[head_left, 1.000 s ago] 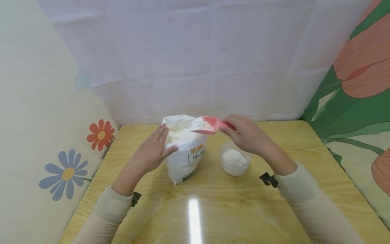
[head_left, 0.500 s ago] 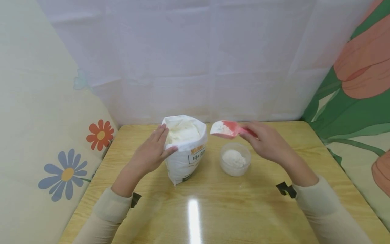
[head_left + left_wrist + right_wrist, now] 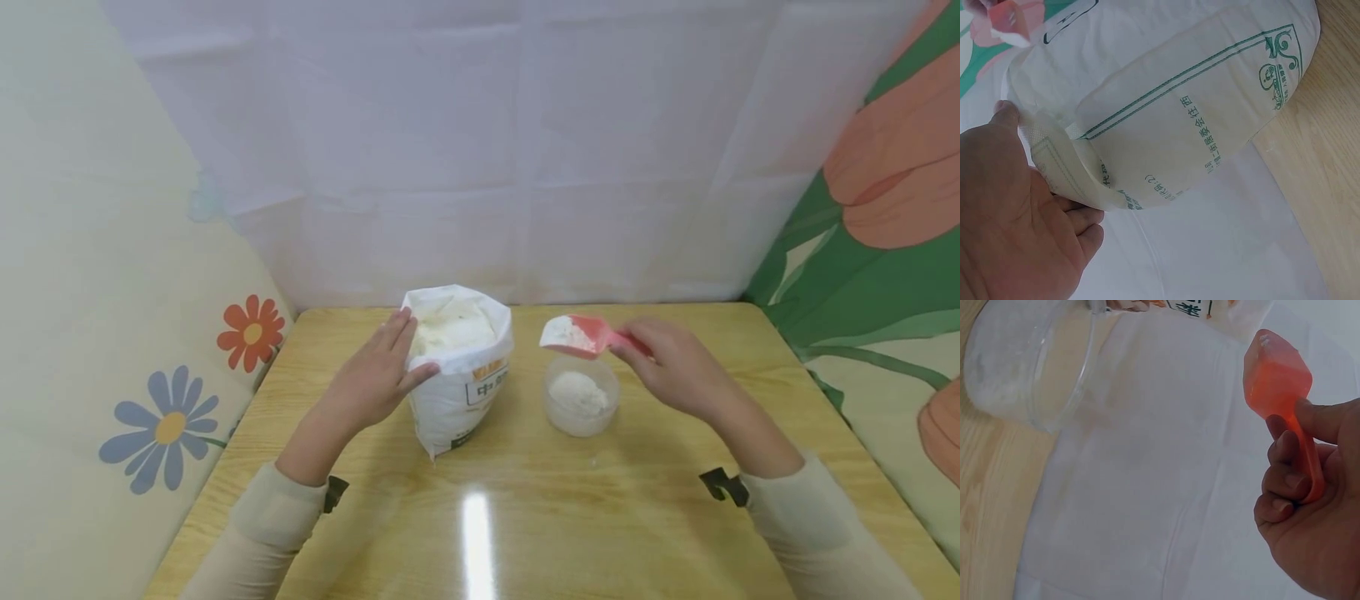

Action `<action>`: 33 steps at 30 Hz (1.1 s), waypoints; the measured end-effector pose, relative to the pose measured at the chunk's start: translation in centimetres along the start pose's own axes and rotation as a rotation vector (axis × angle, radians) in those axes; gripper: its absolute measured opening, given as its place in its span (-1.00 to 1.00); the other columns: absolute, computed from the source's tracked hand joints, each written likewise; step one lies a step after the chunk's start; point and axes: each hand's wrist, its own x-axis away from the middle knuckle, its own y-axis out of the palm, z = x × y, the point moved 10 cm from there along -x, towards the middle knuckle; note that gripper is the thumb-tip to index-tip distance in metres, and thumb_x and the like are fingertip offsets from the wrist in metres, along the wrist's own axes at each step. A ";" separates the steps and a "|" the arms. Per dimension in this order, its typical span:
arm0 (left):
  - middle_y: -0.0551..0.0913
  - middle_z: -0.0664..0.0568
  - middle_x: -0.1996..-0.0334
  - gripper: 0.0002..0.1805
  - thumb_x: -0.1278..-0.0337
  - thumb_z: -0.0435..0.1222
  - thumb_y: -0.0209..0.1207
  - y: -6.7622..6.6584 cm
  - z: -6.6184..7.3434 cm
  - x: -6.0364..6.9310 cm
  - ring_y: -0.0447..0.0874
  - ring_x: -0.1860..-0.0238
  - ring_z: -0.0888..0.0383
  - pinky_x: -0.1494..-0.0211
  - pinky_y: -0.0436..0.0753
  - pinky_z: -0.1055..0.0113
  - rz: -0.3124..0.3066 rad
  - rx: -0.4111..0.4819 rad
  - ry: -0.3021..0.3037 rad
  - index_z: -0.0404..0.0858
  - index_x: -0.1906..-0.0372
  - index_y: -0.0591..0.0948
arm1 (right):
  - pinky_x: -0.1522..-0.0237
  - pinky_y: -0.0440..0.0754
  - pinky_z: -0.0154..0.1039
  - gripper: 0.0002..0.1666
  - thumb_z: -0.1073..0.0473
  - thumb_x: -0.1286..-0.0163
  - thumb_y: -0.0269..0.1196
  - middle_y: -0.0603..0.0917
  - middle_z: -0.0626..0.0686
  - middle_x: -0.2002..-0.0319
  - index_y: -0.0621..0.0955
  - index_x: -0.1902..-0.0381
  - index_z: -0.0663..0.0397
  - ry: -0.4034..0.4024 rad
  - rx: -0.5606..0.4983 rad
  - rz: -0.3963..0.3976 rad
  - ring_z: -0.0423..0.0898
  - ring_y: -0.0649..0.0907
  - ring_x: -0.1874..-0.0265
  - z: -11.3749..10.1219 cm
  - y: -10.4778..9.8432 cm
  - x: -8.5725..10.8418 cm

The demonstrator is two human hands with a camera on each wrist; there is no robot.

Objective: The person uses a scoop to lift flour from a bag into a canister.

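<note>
right grip (image 3: 678,362) clamped on handle of pink scoop (image 3: 594,336). scoop, loaded with white powder (image 3: 562,332), lines up with the far rim of the clear tub (image 3: 581,425) in the head view; not touching. left grip (image 3: 367,379) holds the rim of the white bag (image 3: 453,412), which stands left of the tub on the table (image 3: 525,483). risks: rolling the wrist too early could drop powder behind the tub; tipping fast onto the mound (image 3: 576,392) inside might scatter it; knocking the unheld tub could shift it; tugging the soft rim might tilt the bag.
</note>
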 end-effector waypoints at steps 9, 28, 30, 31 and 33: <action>-0.15 -0.29 -0.62 -0.03 -0.52 0.23 -0.17 0.0 0.0 0.0 -0.17 -0.62 -0.19 -0.63 0.00 -0.05 0.007 -0.014 0.008 -0.49 -0.58 -0.03 | 0.16 0.69 0.09 -0.69 0.06 -0.55 0.20 0.70 0.13 0.17 0.67 0.06 0.21 0.063 0.002 -0.027 0.03 0.64 0.23 2.3 1.0 1.5; -0.12 -0.30 -0.61 -0.04 -0.53 0.20 -0.14 0.0 0.0 0.0 -0.17 -0.62 -0.18 -0.63 -0.01 -0.04 0.014 -0.010 0.008 -0.51 -0.57 -0.02 | 0.12 0.69 0.16 -0.68 0.06 -0.53 0.22 0.72 0.14 0.20 0.68 0.11 0.24 0.101 0.075 -0.116 0.09 0.68 0.21 4.7 3.1 2.0; -0.11 -0.31 -0.61 -0.04 -0.53 0.20 -0.14 -0.1 0.0 0.1 -0.16 -0.62 -0.19 -0.63 -0.01 -0.05 0.017 -0.008 0.011 -0.51 -0.57 -0.02 | 0.13 0.68 0.15 -0.68 0.06 -0.53 0.22 0.71 0.12 0.24 0.67 0.10 0.26 0.100 0.089 -0.143 0.06 0.67 0.24 4.8 3.5 1.9; -0.11 -0.31 -0.61 -0.04 -0.53 0.20 -0.15 -0.1 0.0 0.1 -0.15 -0.62 -0.19 -0.63 -0.01 -0.05 0.018 -0.010 0.011 -0.51 -0.57 -0.01 | 0.15 0.68 0.13 -0.67 0.06 -0.52 0.22 0.71 0.10 0.26 0.67 0.10 0.26 0.102 0.095 -0.157 0.04 0.66 0.26 4.9 3.7 1.8; -0.11 -0.31 -0.61 -0.04 -0.53 0.20 -0.14 -0.1 0.0 0.0 -0.16 -0.62 -0.19 -0.63 -0.02 -0.05 0.016 -0.007 0.009 -0.51 -0.57 -0.02 | 0.18 0.68 0.10 -0.67 0.06 -0.52 0.22 0.69 0.06 0.30 0.67 0.10 0.27 0.105 0.108 -0.183 0.00 0.64 0.30 5.1 4.1 1.7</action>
